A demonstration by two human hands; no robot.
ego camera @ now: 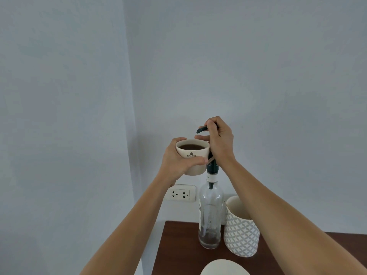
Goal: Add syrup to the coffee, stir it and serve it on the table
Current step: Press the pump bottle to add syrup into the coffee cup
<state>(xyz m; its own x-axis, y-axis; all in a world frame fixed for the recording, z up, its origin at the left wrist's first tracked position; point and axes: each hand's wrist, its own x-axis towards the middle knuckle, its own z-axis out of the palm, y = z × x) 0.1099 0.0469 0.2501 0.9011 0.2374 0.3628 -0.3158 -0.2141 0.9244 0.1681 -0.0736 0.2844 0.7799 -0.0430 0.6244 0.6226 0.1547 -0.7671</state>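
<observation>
I see a dark wooden table (178, 245) against the wall, a clear syrup bottle (210, 213) standing on it, nearly empty, a patterned ceramic holder (241, 233) just beside. My left hand (176, 161) wraps the cream coffee mug (193, 155), held up under the spout. My right hand (219, 139) is closed over the black pump head (201, 129).

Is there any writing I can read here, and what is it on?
"ROYAL HOUSE" (last letters unsure), under a crown: cup, held in the left hand.
Smaller line below it: too small to read.
Bottle neck band and side label: blurred, unreadable.
Socket, jar: no text.
</observation>
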